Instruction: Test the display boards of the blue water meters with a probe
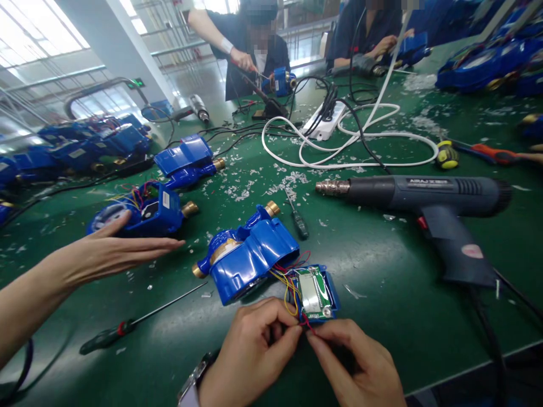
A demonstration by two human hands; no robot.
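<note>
At the table's near side, my left hand (254, 350) and my right hand (354, 359) meet fingertip to fingertip. Each pinches thin red wire (307, 323) at the lower edge of an open blue housing with a green circuit board (313, 291). Yellow, red and white wires run from this board to a blue water meter (254, 254) with brass ends, lying just beyond my left hand. A watch (197, 373) is on my left wrist. Another person's open hand (114, 249) reaches in from the left, over a second meter (156, 212) with exposed wires.
A heat gun (424, 195) lies at the right. Screwdrivers lie at the left (123, 330) and beyond the meter (299, 220). A white power strip (324, 121) with looping cables sits farther back among plastic scraps. More blue meters (93, 144) crowd the left; co-workers sit opposite.
</note>
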